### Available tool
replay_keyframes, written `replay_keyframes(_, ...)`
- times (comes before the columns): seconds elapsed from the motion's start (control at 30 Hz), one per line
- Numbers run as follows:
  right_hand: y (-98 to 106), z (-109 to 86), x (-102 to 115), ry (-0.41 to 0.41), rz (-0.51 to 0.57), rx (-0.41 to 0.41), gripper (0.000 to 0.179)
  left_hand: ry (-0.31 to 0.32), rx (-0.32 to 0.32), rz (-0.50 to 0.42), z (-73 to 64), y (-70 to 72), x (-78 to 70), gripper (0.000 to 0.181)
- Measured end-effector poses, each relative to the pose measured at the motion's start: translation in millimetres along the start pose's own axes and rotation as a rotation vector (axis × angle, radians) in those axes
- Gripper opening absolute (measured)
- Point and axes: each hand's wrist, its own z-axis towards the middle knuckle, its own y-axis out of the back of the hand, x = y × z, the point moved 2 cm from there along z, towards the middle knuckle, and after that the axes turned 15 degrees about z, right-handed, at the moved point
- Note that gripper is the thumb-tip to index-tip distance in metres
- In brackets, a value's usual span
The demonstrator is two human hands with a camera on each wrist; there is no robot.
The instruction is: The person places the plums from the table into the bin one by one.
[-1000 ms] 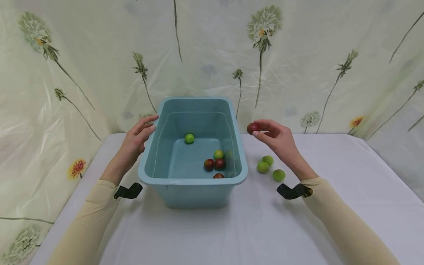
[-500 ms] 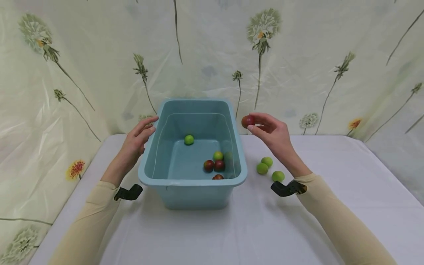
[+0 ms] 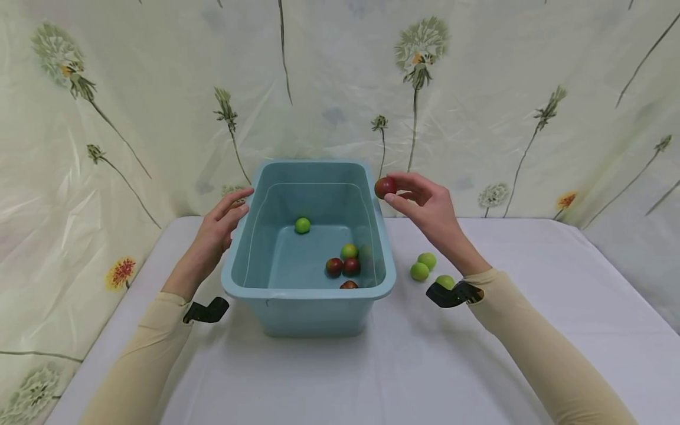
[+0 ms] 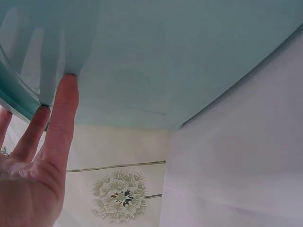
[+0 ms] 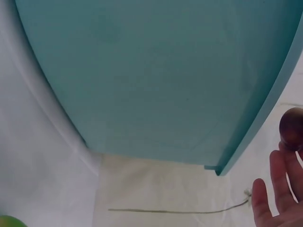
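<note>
A light blue plastic bin (image 3: 319, 313) stands upright on the table. My right hand (image 3: 427, 209) pinches a dark red, plum-like fruit (image 3: 385, 188) between thumb and fingers, beside the bin's right rim and above the table. The right wrist view shows this red fruit (image 5: 291, 128) at its right edge. My left hand (image 3: 220, 218) is at the bin's left side, fingers extended; in the left wrist view its fingertips (image 4: 70, 82) touch the outer wall. Inside the bin are green fruit (image 3: 302, 225) and several red fruit (image 3: 334, 267), one partly hidden by the near rim.
Right of the bin lie a few loose green fruit (image 3: 419, 271), one partly hidden by the right wrist's black camera mount (image 3: 448, 295). A white cloth (image 3: 319, 378) covers the table. A dandelion-patterned curtain (image 3: 329, 77) hangs behind and at the sides.
My right hand has moved left and slightly up with the red fruit, from beyond the bin's right side to its rim. My left hand and the bin stay put.
</note>
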Motion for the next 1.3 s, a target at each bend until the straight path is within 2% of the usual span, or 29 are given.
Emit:
replay_keyframes(0.2,-15,5.0,16,0.020,-0.026,0.045,0.038,0.009,-0.004,0.002,-0.9,-0.1,0.5,0.050)
replay_keyframes(0.5,-28,15.1,29,0.003,-0.134,0.117,0.038,0.007,-0.003,0.014,-0.8,-1.0,-0.5,0.051)
replay_keyframes(0.8,-30,35.4,-2,-0.001,-0.205,0.236,0.038,0.001,-0.004,0.014,0.1,-0.3,-1.2,0.050)
replay_keyframes(1.3,-51,48.1,-7,-0.067,-0.382,0.387,0.039,0.001,-0.003,0.006,0.2,-0.2,-0.7,0.051)
